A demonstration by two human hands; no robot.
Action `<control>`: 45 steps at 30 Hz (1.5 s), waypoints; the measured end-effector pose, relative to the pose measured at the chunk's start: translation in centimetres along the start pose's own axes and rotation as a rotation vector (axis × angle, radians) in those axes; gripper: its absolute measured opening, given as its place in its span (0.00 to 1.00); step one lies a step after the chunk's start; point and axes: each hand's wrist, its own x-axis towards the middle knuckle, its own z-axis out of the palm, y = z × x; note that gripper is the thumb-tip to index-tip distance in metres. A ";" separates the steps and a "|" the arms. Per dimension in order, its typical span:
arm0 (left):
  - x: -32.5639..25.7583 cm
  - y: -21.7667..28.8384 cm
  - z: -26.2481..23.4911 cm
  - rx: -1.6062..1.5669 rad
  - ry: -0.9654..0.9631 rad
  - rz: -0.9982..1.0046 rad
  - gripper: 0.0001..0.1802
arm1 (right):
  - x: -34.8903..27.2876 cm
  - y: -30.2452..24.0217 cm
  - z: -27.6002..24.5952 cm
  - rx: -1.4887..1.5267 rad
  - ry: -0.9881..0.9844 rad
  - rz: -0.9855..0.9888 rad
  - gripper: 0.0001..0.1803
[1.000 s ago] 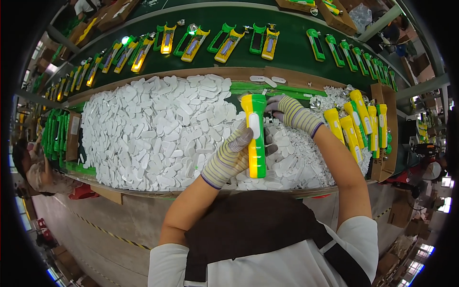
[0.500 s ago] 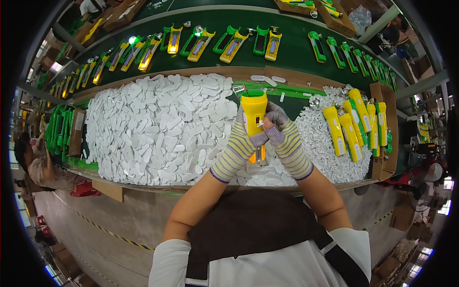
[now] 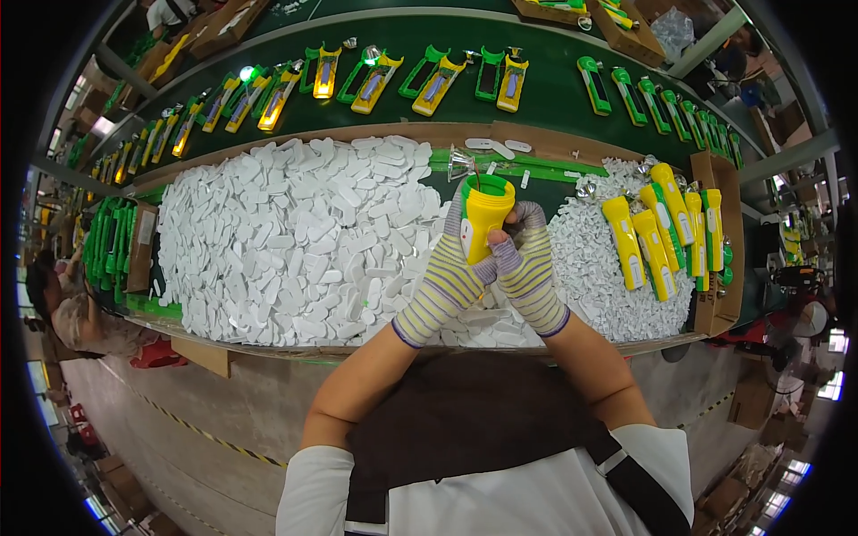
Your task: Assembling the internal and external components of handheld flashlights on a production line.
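Between my hands is a yellow and green flashlight [image 3: 485, 217], its wide open head tilted up and away from me. A silvery reflector [image 3: 461, 163] hangs out beside that head on a wire. My left hand [image 3: 449, 259], in a striped fingerless glove, wraps round the flashlight's left side and lower body. My right hand [image 3: 523, 252], gloved alike, grips its right side, with the thumb pressed on the body. The palms hide the flashlight's lower end. Below and left of my hands spreads a heap of white oval plastic pieces [image 3: 295, 232].
Right of my hands is a pile of small white parts [image 3: 581, 259], with several yellow flashlights [image 3: 626, 241] lying on it. A cardboard box wall [image 3: 719, 313] bounds that side. Beyond, a green conveyor belt [image 3: 554, 80] carries opened flashlight bodies [image 3: 375, 85]. Green casings [image 3: 112, 241] stand at left.
The flashlight has turned and tilted in my hands: its open head now shows more, and the small opening on its body is out of sight. Both hands have shifted their hold on it.
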 end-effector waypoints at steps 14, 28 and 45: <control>13.9 -1.2 0.9 -0.265 0.053 -0.197 0.24 | 8.4 0.5 -5.7 0.262 -0.021 0.403 0.36; 34.4 -9.8 1.9 1.347 0.166 -0.042 0.44 | 32.1 5.8 -18.0 -1.896 0.036 0.008 0.22; 0.0 -4.2 1.2 -1.479 -0.136 -0.552 0.30 | 7.7 -8.3 -1.8 -0.956 -0.518 0.511 0.28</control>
